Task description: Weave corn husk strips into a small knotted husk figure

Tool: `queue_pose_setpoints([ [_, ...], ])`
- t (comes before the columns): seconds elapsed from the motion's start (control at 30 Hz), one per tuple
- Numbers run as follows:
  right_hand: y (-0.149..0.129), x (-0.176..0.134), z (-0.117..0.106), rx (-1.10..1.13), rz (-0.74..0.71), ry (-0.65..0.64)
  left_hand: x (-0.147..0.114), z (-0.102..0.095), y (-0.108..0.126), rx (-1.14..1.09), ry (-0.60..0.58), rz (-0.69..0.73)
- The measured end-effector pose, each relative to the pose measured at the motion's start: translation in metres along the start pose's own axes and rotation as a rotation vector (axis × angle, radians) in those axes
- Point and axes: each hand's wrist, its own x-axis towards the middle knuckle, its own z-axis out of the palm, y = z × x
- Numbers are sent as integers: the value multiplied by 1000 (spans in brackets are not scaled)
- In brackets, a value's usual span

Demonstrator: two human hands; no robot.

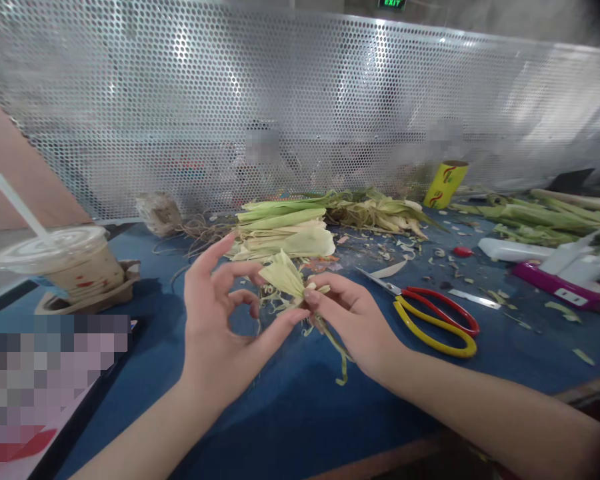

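My right hand [363,320] pinches a small bundle of pale green corn husk [284,279] between thumb and fingertips. Its upper end fans out to the left, and thin curled strips hang below, one dangling under my right fingers. Beside it, my left hand [220,320] has its fingers apart and curved. The left thumb tip comes close to the pinched part; whether it touches cannot be made out. Just beyond both hands lies a stack of flattened corn husks [285,230]. Scissors [430,320] with one red and one yellow handle rest right of my right hand, blades pointing left.
A lidded drink cup [80,263] with a straw stands left in a cardboard holder, behind a blurred screen [45,393]. At the right are a purple-and-white glue gun-like item [565,283], a metal blade [475,299] and more husks [535,217]. A yellow tube [445,185] stands by the perforated panel [300,100].
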Motion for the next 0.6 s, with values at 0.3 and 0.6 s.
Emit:
queue_pose_setpoints([
  [0.3, 0, 1, -1, 65, 25, -177, 12, -3, 0, -503, -448, -402],
  [0.6, 3, 4, -2, 375, 142, -265, 9, -7, -8, -656, -504, -503],
])
